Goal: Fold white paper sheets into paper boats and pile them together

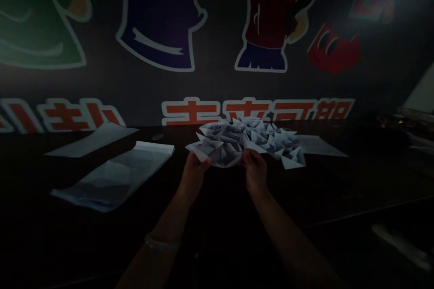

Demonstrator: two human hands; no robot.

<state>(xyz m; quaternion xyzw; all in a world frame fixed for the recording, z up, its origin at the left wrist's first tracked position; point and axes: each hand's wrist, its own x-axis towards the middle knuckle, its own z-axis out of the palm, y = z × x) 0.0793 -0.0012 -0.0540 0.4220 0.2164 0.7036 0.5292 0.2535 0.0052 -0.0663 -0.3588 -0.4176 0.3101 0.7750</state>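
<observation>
A folded white paper boat (pixel 222 154) is held between my two hands at the front of a heap of similar folded paper boats (pixel 267 135). My left hand (pixel 195 167) pinches its left end, thumb toward me. At the other end, the fingers of my right hand (pixel 254 165) are closed on the paper. The boat overlaps the heap behind it, so I cannot tell whether it touches the pile. One folded boat (pixel 293 158) lies at the heap's right front edge.
On the left of the dark table (pixel 217 230) lies a stack of white paper in a clear sleeve (pixel 115 176), with a loose sheet (pixel 93 140) behind it. Another sheet (pixel 322 145) lies right of the heap. A wall with cartoon figures (pixel 217 81) rises behind.
</observation>
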